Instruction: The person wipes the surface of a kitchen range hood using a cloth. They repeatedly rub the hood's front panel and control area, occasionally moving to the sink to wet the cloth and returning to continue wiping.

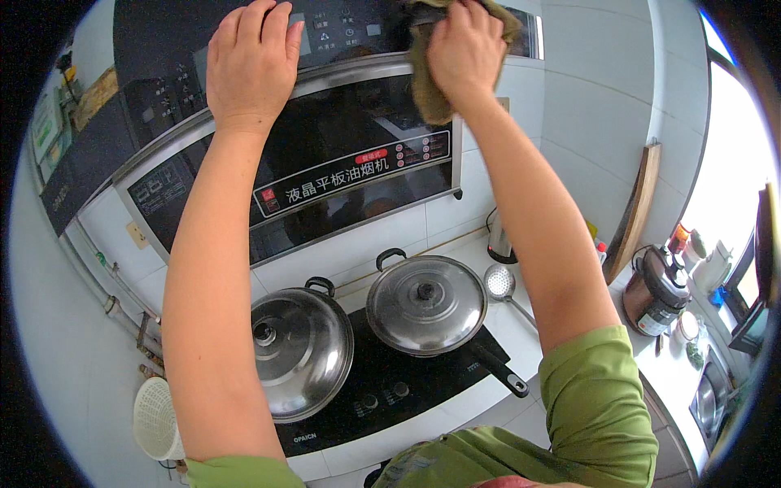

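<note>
My left hand [253, 67] lies against the dark control panel of a range hood [360, 122], its fingertips at the picture's top edge; I see no object in it. Farther right, my right hand [468, 52] grips a brownish-green cloth [433, 91] and presses it to the right end of the hood front. Folds of the cloth hang out below and beside the fingers. The hood has a steel rim [348, 64] and a glossy black lower plate bearing writing. My palms and the surface under the cloth are hidden.
Below, a lidded wok [305, 360] and a lidded frying pan [427, 317] stand on a black gas hob [390, 421]. A skimmer [501, 283], electric kettle [500, 244], cutting board [634, 213] and pressure cooker [656, 293] are rightward. A white basket [155, 421] hangs left, near pipes [113, 305].
</note>
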The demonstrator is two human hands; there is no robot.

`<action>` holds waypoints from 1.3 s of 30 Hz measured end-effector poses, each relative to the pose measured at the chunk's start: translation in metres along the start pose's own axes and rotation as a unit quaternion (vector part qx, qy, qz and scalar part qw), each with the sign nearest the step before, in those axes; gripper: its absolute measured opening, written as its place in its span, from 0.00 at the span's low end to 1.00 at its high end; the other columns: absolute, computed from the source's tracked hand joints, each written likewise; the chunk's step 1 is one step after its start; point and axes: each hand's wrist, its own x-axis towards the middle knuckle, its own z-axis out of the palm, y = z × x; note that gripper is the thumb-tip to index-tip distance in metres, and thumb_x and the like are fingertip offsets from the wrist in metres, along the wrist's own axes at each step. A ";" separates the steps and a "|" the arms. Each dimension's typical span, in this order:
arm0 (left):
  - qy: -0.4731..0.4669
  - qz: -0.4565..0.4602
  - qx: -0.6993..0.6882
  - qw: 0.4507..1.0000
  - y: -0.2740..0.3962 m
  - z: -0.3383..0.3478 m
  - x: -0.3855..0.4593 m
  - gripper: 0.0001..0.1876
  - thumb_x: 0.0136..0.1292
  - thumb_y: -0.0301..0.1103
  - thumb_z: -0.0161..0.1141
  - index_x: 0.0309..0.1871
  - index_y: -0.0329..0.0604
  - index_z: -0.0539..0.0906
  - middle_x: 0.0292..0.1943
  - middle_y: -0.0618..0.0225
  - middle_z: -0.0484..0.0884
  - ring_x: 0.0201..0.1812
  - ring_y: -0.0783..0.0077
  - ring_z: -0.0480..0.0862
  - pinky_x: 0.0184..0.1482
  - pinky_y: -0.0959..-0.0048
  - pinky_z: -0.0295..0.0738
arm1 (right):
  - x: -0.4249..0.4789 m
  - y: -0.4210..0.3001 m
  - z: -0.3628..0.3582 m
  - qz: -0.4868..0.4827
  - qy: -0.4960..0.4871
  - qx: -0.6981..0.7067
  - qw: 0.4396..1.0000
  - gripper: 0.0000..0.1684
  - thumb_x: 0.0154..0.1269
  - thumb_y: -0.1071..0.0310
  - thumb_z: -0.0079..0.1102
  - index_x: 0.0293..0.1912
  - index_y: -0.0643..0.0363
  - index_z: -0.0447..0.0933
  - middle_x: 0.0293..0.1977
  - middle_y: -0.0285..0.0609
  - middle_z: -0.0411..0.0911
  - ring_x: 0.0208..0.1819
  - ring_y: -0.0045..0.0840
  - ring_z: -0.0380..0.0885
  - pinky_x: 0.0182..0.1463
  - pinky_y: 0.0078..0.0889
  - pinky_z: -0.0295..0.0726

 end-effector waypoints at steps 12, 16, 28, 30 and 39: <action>-0.013 -0.008 0.005 1.000 0.002 -0.002 -0.002 0.14 0.69 0.41 0.62 0.54 0.50 0.83 0.54 0.71 0.80 0.56 0.63 0.79 0.57 0.62 0.76 | -0.019 -0.040 -0.001 -0.145 -0.013 0.089 0.985 0.19 0.62 0.63 0.61 0.53 0.49 0.81 0.54 0.31 0.75 0.55 0.39 0.69 0.56 0.51 0.65; -0.011 -0.016 -0.047 0.999 0.006 -0.011 0.006 0.14 0.66 0.35 0.62 0.52 0.42 0.81 0.52 0.62 0.78 0.56 0.56 0.77 0.60 0.58 0.72 | -0.019 -0.031 -0.004 -0.200 -0.033 0.102 0.974 0.19 0.58 0.61 0.63 0.51 0.46 0.83 0.53 0.26 0.76 0.52 0.35 0.71 0.54 0.52 0.66; -0.019 -0.035 -0.064 0.997 0.008 -0.025 0.011 0.12 0.66 0.32 0.58 0.49 0.38 0.81 0.51 0.59 0.78 0.57 0.54 0.77 0.61 0.59 0.72 | -0.038 -0.087 -0.006 -0.185 0.013 0.086 0.979 0.19 0.55 0.58 0.64 0.48 0.50 0.83 0.51 0.31 0.73 0.51 0.38 0.69 0.51 0.55 0.64; -0.022 -0.047 -0.076 0.996 0.009 -0.023 0.010 0.12 0.66 0.32 0.58 0.49 0.38 0.80 0.51 0.59 0.78 0.58 0.54 0.77 0.61 0.59 0.72 | -0.032 -0.086 -0.009 -0.160 -0.043 0.063 0.984 0.20 0.58 0.60 0.62 0.51 0.52 0.83 0.54 0.33 0.73 0.55 0.39 0.68 0.54 0.54 0.64; -0.031 -0.054 -0.079 0.995 0.005 -0.022 0.007 0.13 0.66 0.33 0.57 0.52 0.38 0.80 0.54 0.57 0.78 0.60 0.53 0.75 0.64 0.59 0.71 | -0.025 -0.097 0.002 -0.147 -0.004 0.043 0.988 0.19 0.58 0.61 0.61 0.50 0.51 0.83 0.53 0.33 0.75 0.54 0.42 0.69 0.53 0.53 0.64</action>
